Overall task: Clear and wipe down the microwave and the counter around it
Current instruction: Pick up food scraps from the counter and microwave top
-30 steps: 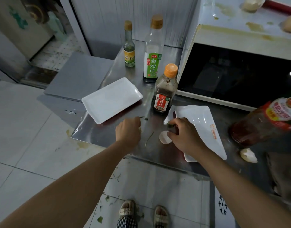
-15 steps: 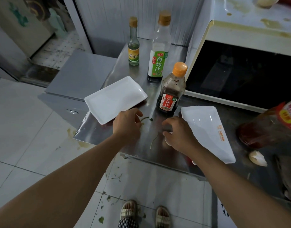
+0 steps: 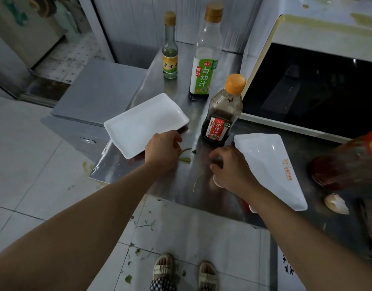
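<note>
- The steel counter (image 3: 204, 110) runs from the near left edge to the far wall, with the microwave (image 3: 307, 66) at the far right; its dark door faces the viewer and yellowish stains mark its top.
- The left hand (image 3: 160, 153) sits at the near corner of the left white tray (image 3: 143, 124), fingers curled over the tray's near rim; whether they really clamp the rim or only rest there, I cannot tell.
- The right hand (image 3: 230, 166) hovers low over the counter just left of the right white tray (image 3: 269, 164), fingers bent downward around a small pale object (image 3: 216, 182) that is mostly hidden under the palm; a true pinch cannot be confirmed.
- Green vegetable scraps (image 3: 186, 156) lie on the counter between the two hands, and a thin green stem (image 3: 198, 179) lies just left of the right wrist.
- An orange-capped dark sauce bottle (image 3: 222, 114) stands upright between the trays, near the microwave's left corner.
- Farther back stand a tall green-labelled bottle (image 3: 205, 59) and a small yellow-labelled bottle (image 3: 170, 51).
- At the right edge a red-labelled bottle (image 3: 349, 162) leans, blurred, with an eggshell piece (image 3: 336, 203) near it.
- Green bits are scattered on the tiled floor (image 3: 23, 164) by the person's sandals (image 3: 164, 267).
</note>
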Tool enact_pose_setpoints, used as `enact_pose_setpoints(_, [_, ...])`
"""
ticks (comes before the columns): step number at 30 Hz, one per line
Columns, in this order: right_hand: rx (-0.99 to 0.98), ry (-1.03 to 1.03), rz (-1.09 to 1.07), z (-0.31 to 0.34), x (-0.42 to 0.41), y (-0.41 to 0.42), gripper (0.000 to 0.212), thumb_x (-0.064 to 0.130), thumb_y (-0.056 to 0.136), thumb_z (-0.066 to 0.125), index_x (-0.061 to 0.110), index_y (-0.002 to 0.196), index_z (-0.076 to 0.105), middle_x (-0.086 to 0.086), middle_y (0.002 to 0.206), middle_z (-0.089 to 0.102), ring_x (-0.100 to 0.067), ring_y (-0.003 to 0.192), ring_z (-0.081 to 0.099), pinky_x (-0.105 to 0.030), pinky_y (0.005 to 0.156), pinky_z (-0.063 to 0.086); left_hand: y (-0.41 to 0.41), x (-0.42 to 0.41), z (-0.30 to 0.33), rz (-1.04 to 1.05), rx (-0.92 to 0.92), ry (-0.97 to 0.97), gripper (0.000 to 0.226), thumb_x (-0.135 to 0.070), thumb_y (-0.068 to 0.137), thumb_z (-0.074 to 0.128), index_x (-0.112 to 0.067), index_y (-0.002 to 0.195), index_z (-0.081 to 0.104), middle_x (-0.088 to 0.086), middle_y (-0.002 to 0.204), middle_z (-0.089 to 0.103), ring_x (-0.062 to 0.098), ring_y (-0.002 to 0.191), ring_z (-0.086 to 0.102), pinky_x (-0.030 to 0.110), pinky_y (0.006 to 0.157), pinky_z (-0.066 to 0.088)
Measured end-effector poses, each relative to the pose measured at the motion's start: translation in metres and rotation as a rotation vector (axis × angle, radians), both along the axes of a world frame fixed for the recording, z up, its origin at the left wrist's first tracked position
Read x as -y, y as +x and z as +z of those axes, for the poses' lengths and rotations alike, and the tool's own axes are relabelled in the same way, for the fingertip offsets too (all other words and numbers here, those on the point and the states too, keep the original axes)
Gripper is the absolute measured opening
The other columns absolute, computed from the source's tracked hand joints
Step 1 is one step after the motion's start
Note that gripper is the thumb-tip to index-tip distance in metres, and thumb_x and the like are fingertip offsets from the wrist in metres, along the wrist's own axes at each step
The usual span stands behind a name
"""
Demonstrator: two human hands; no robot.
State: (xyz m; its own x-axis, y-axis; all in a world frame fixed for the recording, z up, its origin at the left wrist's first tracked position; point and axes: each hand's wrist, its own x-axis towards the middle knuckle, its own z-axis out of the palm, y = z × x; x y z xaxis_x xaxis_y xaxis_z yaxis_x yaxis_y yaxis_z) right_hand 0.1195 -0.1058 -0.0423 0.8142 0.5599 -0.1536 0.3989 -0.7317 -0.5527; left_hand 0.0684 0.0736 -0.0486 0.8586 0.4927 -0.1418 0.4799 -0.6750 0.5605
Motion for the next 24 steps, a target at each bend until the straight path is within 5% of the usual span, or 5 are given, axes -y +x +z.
enact_pose_setpoints(7, [0.038,0.017,0.094,-0.002,-0.024,-0.005,0.028,0.016,0.086,0.065,0.013,0.114,0.064,-0.005,0.114,0.060,-0.019,0.106,0.052,-0.023,0.083,0.039,-0.016,-0.007,0.002,0.045,-0.019,-0.090,0.022,-0.010,0.086,0.059,-0.022,0.104,0.064,-0.004,0.098,0.067,0.015,0.092,0.061,0.035,0.084,0.052])
enact_pose_setpoints(11, [0.059,0.009,0.074,-0.012,-0.046,-0.008,0.026,0.019,0.085,0.065,0.012,0.110,0.066,-0.007,0.106,0.064,-0.021,0.100,0.055,-0.032,0.082,0.047,-0.024,-0.013,0.001,0.092,0.000,-0.153,0.026,-0.008,0.085,0.056,-0.021,0.107,0.063,-0.006,0.103,0.065,0.012,0.096,0.059,0.030,0.087,0.049])
enact_pose_setpoints(19, [0.229,-0.096,0.068,-0.028,-0.064,-0.011,0.010,0.017,0.087,0.063,0.008,0.090,0.065,-0.009,0.094,0.063,-0.026,0.091,0.057,-0.030,0.066,0.038,-0.031,-0.020,-0.001,0.184,0.093,-0.358,0.022,-0.009,0.087,0.062,-0.017,0.107,0.063,-0.004,0.105,0.068,0.008,0.094,0.060,0.012,0.072,0.041])
enact_pose_setpoints(24, [0.137,0.011,0.010,-0.014,-0.063,-0.012,0.006,0.009,0.088,0.059,0.004,0.086,0.061,-0.012,0.090,0.063,-0.027,0.087,0.057,-0.035,0.069,0.046,-0.034,-0.021,0.008,0.291,0.195,-0.514,0.015,-0.012,0.090,0.057,-0.020,0.101,0.064,-0.002,0.101,0.069,0.012,0.096,0.062,0.026,0.088,0.048])
